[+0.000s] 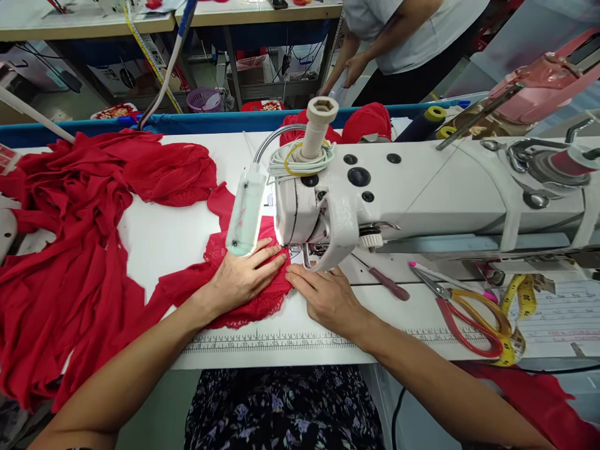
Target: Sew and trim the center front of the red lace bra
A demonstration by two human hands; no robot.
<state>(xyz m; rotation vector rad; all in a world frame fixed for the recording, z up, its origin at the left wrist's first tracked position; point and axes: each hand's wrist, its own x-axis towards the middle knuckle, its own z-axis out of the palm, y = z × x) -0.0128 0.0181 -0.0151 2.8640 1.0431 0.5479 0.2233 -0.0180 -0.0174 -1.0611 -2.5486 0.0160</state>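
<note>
A piece of red lace-edged fabric lies under the head of a white sewing machine. My left hand rests flat on this fabric, its fingers stretched out towards the presser foot. At the fabric's right edge, just in front of the foot, my right hand has its fingers bent and close together, with the fabric's edge at the fingertips. The machine head partly covers those fingers. A small lamp on a bendable neck hangs above my left hand.
A large heap of red fabric covers the left side. To the right lie a purple-handled screwdriver, scissors, a pink-tipped pen and a yellow tape measure. Another person stands beyond the table.
</note>
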